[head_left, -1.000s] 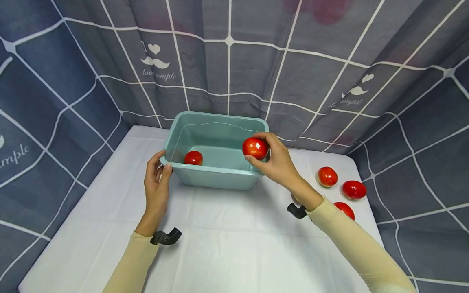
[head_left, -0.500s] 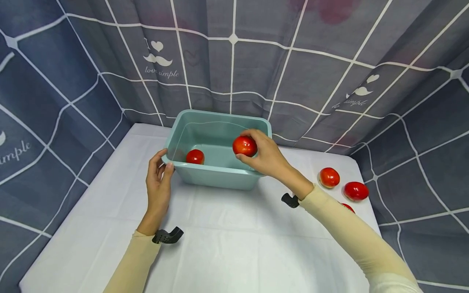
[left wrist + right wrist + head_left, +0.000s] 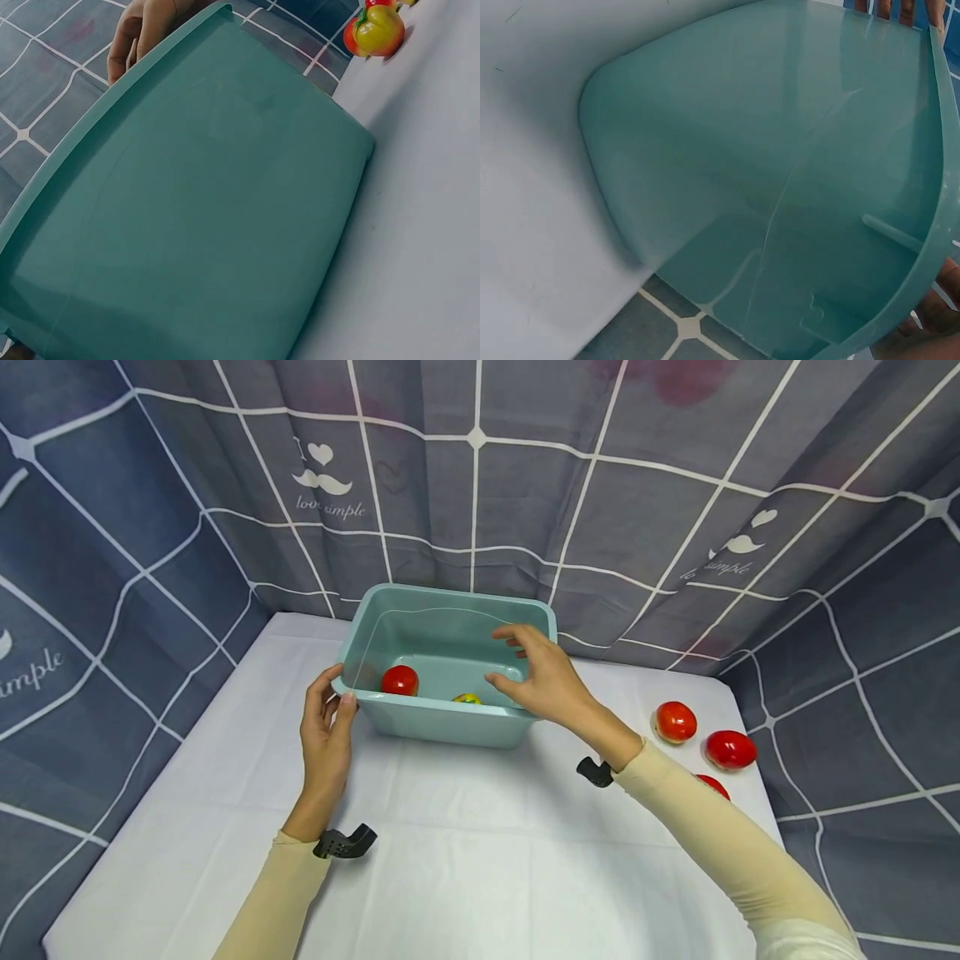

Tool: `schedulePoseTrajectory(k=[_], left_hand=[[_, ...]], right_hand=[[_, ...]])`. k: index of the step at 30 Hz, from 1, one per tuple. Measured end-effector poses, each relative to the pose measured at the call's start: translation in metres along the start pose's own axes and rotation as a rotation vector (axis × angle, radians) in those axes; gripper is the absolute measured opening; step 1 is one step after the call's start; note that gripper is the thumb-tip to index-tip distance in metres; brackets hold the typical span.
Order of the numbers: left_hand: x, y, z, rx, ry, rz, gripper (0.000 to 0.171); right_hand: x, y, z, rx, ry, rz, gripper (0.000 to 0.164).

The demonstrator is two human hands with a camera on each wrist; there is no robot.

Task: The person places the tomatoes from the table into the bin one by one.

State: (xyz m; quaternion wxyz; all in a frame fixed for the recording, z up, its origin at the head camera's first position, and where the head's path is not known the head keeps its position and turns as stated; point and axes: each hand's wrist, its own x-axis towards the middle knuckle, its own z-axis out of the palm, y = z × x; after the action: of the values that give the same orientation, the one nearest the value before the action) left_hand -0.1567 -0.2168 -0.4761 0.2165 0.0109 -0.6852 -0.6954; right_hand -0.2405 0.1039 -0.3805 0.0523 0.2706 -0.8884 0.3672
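Note:
My left hand (image 3: 326, 756) grips the front left corner of a teal plastic bin (image 3: 442, 727), thumb on the near side and fingers around the rim. Over the bin's right end hovers my right hand (image 3: 551, 681), fingers spread from the thumb and nothing between them. Inside the bin lie a red bell pepper (image 3: 400, 681) and, mostly hidden behind the front wall, another bell pepper (image 3: 468, 699) showing its yellow-green top. The left wrist view shows the bin's side wall, with a lobed red-and-yellow bell pepper (image 3: 379, 30) beyond it.
To the right on the white-covered table (image 3: 450, 860) are three more red peppers: one at the back (image 3: 676, 722), one near the edge (image 3: 731, 750), and one partly behind the right sleeve (image 3: 713, 786). A grey checked curtain (image 3: 420, 485) encloses the back and sides.
My right hand moved left over the bin with a bell pepper, then let it go; the pepper now lies inside. My left hand stays on the bin's corner.

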Motion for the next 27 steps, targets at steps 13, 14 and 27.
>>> schedulePoseTrajectory(k=[13,14,27], left_hand=[[0.0,0.0,0.0,-0.009,0.012,0.015,0.048],[0.0,0.0,0.0,-0.014,0.013,0.015,0.048],[0.0,0.001,0.001,-0.017,0.018,0.019,0.048]], right_hand=[[-0.024,0.013,-0.02,0.113,0.197,-0.002,0.052],[-0.025,0.015,-0.022,0.119,0.21,0.004,0.051],[-0.084,0.051,-0.036,0.185,0.409,0.188,0.048]])
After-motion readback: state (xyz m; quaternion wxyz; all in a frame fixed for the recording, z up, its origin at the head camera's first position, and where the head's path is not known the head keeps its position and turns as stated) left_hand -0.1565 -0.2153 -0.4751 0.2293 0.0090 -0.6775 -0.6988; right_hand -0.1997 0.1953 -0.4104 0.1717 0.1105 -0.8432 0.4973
